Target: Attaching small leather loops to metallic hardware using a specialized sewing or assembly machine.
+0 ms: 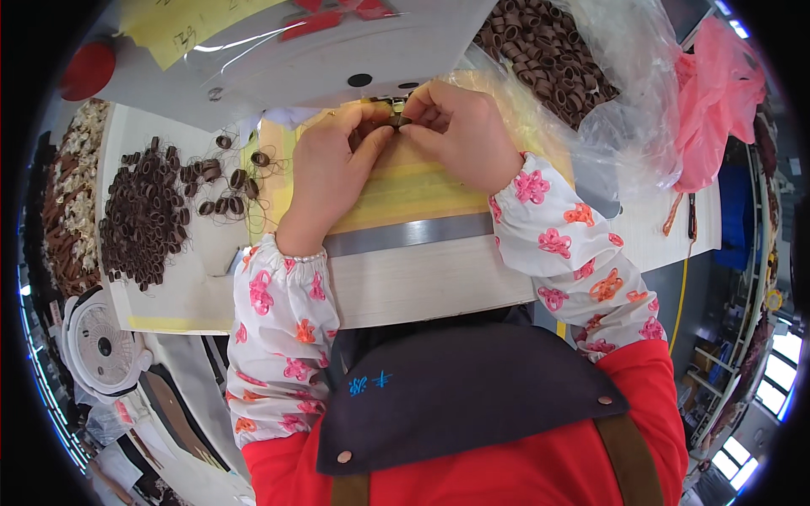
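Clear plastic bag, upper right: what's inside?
A heap of brown loops fills part of the clear bag. Only the upper layer shows; whatever lies beneath is covered.

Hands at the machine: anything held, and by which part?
A small brown piece, apparently pinched at its left side by the left hand, right side by the right hand; its exact shape is hidden.

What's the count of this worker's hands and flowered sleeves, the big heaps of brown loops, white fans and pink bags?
Hands: 2 (left hand, right hand)
Flowered sleeves: 2 (left sleeve, right sleeve)
Big heaps of brown loops: 2 (left heap, right heap)
White fan: 1
Pink bag: 1
Total: 8
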The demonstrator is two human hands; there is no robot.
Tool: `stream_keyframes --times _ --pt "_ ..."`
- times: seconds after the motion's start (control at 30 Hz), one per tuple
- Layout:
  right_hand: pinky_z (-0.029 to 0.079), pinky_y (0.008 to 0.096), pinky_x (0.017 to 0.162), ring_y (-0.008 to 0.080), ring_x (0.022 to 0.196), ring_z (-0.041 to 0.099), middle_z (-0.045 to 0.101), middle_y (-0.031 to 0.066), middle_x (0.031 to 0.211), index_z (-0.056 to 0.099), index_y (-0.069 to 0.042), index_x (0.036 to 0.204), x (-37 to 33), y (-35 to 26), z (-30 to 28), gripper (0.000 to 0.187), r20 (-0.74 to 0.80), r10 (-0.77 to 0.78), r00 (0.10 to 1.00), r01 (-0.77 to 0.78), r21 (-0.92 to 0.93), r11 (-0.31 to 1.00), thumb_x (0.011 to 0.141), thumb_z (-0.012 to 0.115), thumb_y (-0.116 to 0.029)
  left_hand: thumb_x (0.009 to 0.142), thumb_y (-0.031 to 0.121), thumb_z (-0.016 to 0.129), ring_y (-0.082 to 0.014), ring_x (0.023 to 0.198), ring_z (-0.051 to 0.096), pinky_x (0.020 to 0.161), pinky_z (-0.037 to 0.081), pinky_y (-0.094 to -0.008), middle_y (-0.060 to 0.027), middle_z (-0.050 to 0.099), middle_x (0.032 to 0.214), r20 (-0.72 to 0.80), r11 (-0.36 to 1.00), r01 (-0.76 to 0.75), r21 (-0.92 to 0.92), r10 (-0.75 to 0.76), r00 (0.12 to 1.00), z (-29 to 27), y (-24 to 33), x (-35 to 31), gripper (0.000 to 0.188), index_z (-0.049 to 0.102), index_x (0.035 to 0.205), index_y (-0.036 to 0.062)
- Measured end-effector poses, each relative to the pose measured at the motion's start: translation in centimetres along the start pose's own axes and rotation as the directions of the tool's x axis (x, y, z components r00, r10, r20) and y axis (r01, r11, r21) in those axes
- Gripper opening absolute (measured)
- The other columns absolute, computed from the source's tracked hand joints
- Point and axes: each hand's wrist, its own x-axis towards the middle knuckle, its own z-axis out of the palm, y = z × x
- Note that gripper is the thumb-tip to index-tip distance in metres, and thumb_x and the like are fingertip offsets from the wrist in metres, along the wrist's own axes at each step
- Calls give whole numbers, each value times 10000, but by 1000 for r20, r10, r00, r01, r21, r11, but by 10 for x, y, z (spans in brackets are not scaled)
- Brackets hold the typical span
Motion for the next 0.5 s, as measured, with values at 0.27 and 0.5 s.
stream_keyframes --times 0.27,0.5 --pt "463 259 548 174 592 581 624 120 724 621 26 785 8 13 4 121 -136 -112 984 85 -189 978 703 659 -54 763 260 600 -226 618 580 554 435 -319 -71 618 653 -115 985 45 169 -25 993 13 0 6 201 647 832 77" --pt "450 270 543 179 577 568 616 114 698 620 16 786 8 15 6 112 -182 -92 979 55 -198 979 718 642 -69 750 312 608 -217 532 581 509 437 -308 -69 614 598 -130 979 140 146 -121 984 15 -1 11 244 674 800 82"
